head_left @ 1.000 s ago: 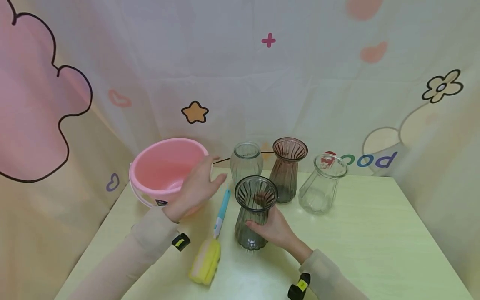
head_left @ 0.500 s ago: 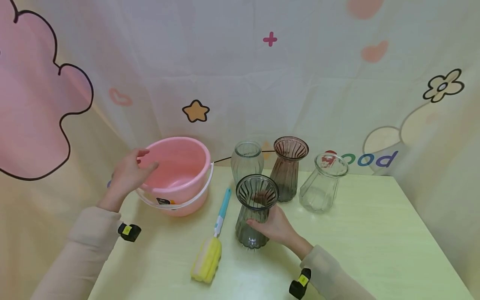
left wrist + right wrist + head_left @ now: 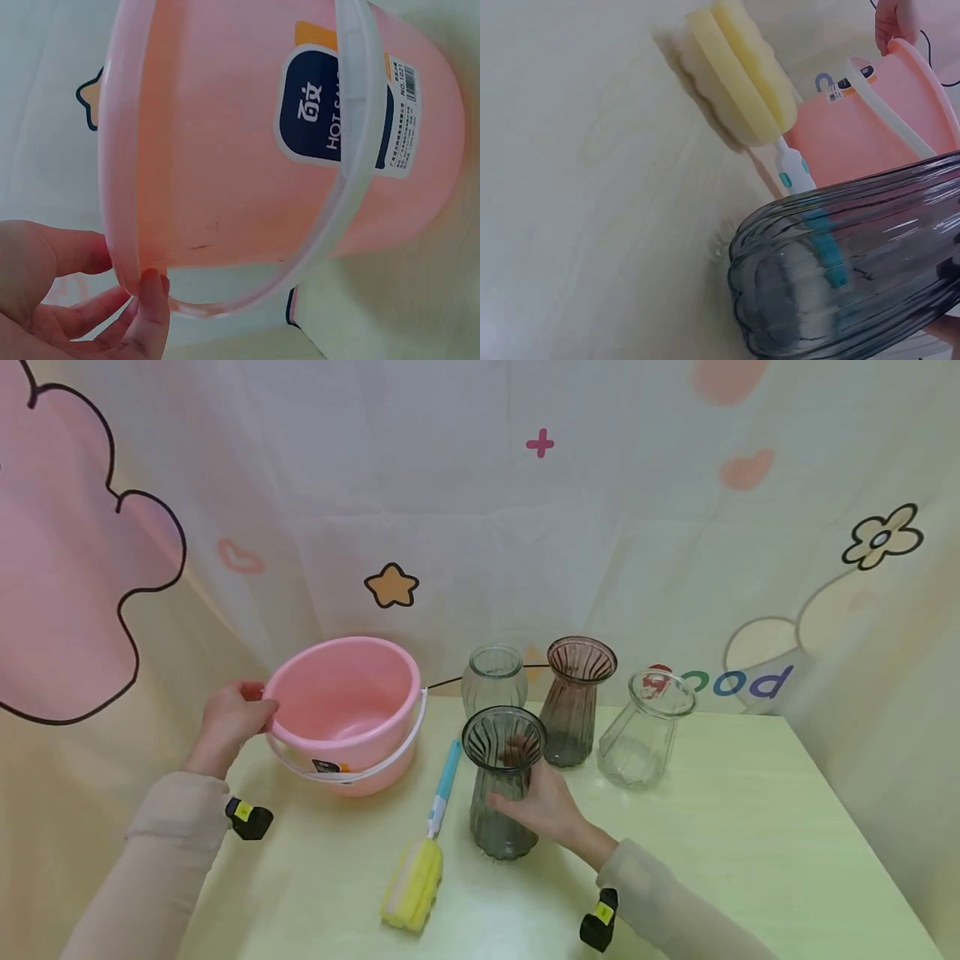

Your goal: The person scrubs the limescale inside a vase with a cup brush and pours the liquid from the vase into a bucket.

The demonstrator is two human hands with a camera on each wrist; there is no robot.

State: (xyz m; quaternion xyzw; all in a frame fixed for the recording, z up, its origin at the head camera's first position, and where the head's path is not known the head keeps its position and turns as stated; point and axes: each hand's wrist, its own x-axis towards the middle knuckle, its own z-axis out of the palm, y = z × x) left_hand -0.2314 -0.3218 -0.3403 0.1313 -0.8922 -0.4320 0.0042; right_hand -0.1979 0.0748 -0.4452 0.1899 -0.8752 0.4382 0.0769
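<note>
My left hand (image 3: 231, 720) pinches the left rim of a pink bucket (image 3: 408, 727) that stands at the left of the table. The left wrist view shows the thumb and fingers at the bucket's rim, near the white handle (image 3: 364, 97). A grey ribbed glass vase (image 3: 498, 827) stands close to upright in front of me, gripped around its right side by my right hand (image 3: 547, 806). Seen from the right wrist, the vase (image 3: 840, 262) hides most of that hand. Between bucket and vase lies a sponge bottle brush (image 3: 412, 885) with a blue and white handle, its yellow head towards me.
Behind the grey vase stand a clear rounded glass vase (image 3: 495, 689), a reddish-brown ribbed vase (image 3: 572, 718) and a clear flared vase (image 3: 637, 752). A printed curtain (image 3: 480, 552) hangs along the table's back edge. The pale table (image 3: 750, 827) extends to the right.
My left hand has swung from above the bucket's right side to its left rim and taken hold there. The grey vase's top has shifted slightly left in my right hand.
</note>
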